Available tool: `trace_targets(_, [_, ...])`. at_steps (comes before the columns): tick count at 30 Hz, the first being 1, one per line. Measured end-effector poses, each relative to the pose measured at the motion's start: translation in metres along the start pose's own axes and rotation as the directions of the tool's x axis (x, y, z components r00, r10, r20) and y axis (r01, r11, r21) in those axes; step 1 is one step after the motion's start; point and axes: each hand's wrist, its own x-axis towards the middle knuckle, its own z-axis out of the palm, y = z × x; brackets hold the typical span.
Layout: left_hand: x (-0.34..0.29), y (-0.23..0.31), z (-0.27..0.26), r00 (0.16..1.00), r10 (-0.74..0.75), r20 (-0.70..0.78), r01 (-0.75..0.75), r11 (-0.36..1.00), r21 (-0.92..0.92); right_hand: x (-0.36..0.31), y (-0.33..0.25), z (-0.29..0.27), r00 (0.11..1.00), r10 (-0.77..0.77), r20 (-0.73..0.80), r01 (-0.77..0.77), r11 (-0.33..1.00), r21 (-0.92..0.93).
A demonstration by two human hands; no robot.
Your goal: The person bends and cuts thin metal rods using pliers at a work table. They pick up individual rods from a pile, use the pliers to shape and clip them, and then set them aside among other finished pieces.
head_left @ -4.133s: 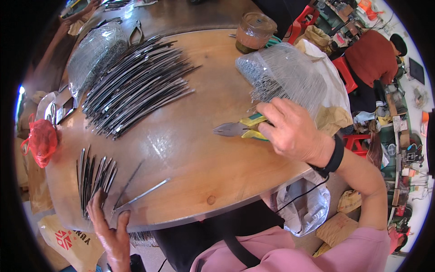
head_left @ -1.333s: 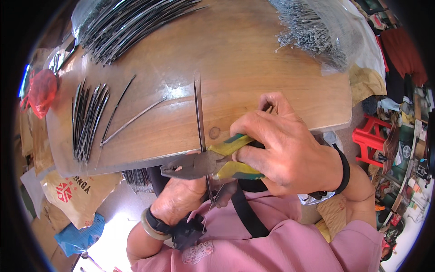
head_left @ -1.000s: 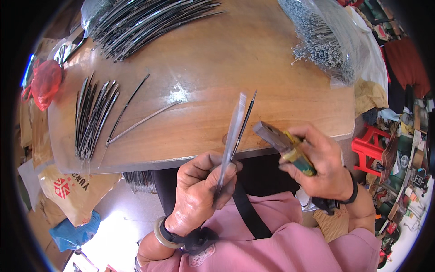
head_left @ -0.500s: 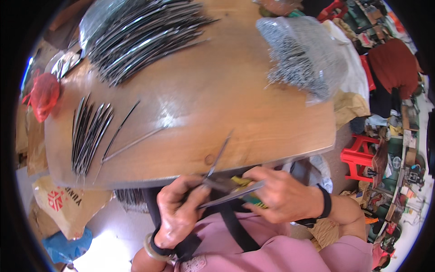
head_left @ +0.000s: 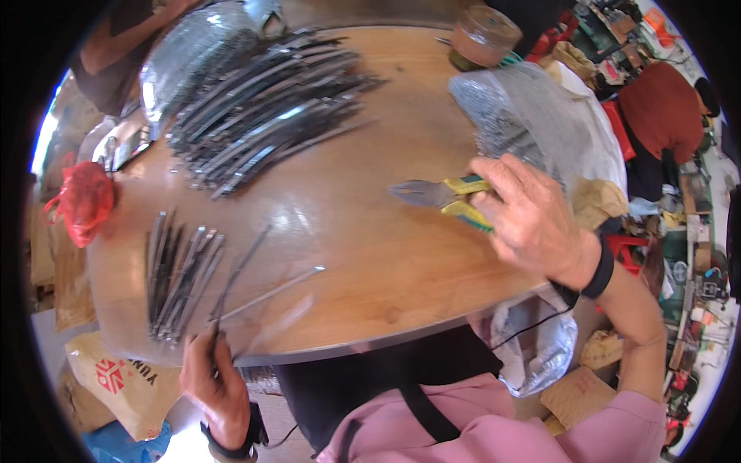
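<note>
My right hand (head_left: 532, 216) is raised over the right half of the table, closed on pliers (head_left: 455, 201) with yellow and green handles. The pliers' jaws point left and touch nothing. At the table's near left edge, my left hand (head_left: 212, 382) has its fingers pressed together at the lower end of a thin dark metal strip (head_left: 245, 266); motion blur softens the grip. Beside it lies a lighter strip (head_left: 282, 289), and a blurred pale strip (head_left: 284, 326) shows close by. A small bundle of strips (head_left: 181, 274) lies just beyond the left hand.
A big pile of dark strips (head_left: 270, 116), partly in clear plastic, lies at the back left. Thin grey wires in a plastic bag (head_left: 517, 108) are at the back right, near a round container (head_left: 482, 38). A red bag (head_left: 83, 202) sits at the left edge.
My hands have parted: the right lifted the pliers up and right over the table, the left moved left to the strips. A blurred pale strip now shows near the table edge. The view has shifted.
</note>
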Motion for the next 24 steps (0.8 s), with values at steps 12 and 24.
trace_targets(12, [0.126, 0.031, 0.043, 0.915, 0.392, 0.096, -0.401, 0.908, 0.120, 0.028, -0.006, -0.046, 0.945, 0.162, -0.283, -0.105, 0.972, 0.209])
trace_targets(24, [0.171, 0.022, 0.060, 0.853, 0.393, 0.343, -0.487, 0.836, 0.252, -0.043, -0.028, 0.001, 0.641, 0.739, -0.210, -0.153, 0.391, 0.908])
